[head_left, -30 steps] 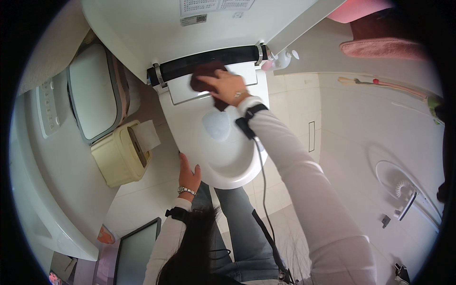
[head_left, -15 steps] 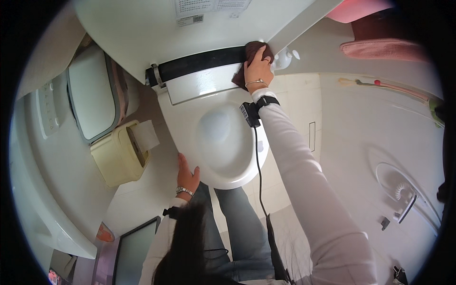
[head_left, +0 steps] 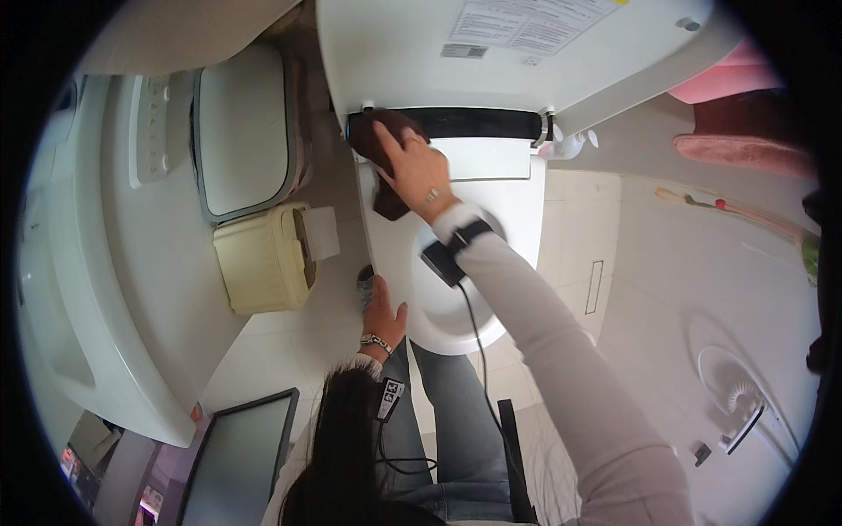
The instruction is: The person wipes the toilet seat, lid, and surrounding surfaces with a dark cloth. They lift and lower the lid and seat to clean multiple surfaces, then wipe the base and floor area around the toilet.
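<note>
A dark brown cloth point(head_left: 388, 200) lies under my right hand point(head_left: 417, 172), which presses it on the left end of the black strip point(head_left: 474, 123) behind the seat of a white toilet point(head_left: 522, 237). Part of the cloth hangs down over the toilet's left edge. My right forearm reaches across the bowl and hides some of it. At the toilet's front left side is my left hand point(head_left: 384, 317), its fingers stretched and thumb apart, holding nothing. The raised white lid point(head_left: 526, 79) stands behind the strip and carries a printed label.
To the left are a lidded bin point(head_left: 246, 140) with a grey rim and a cream tissue box point(head_left: 263, 263). A white bottle point(head_left: 568, 145) stands beyond the toilet's right rear. A shower hose point(head_left: 715, 368) hangs on the right wall. Pink towels point(head_left: 737, 149) hang at upper right.
My right hand has moved the cloth from the right end of the black strip to its left end. The view has shifted left; my left hand stays beside the toilet, open.
</note>
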A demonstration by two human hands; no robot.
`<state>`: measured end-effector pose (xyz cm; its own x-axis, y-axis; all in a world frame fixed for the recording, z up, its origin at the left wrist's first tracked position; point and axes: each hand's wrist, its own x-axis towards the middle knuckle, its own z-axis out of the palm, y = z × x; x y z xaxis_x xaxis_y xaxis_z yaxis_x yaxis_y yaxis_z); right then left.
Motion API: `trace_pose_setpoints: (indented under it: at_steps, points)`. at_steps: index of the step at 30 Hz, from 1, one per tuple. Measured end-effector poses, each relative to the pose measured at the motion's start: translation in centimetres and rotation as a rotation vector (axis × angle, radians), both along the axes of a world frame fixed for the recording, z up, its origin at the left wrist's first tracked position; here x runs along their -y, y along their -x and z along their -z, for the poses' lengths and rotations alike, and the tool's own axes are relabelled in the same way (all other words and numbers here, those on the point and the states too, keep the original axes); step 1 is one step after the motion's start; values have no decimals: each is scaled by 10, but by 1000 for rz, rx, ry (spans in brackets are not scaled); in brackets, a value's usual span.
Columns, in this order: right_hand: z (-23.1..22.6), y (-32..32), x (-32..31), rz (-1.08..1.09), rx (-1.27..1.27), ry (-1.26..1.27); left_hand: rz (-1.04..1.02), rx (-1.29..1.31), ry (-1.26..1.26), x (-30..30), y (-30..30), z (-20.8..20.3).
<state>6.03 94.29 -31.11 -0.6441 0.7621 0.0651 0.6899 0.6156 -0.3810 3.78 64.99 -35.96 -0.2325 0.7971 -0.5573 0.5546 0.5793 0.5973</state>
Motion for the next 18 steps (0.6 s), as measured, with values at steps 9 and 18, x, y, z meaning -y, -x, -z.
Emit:
trace_pose_setpoints:
  at_steps: [9, 18]
  points:
    - [1, 18, 19, -164, 224, 107, -218, 16, -154, -39, 4, -47]
    - [-78, 27, -40, 25, -212, -407, -396, 67, -740, -194, 83, -158]
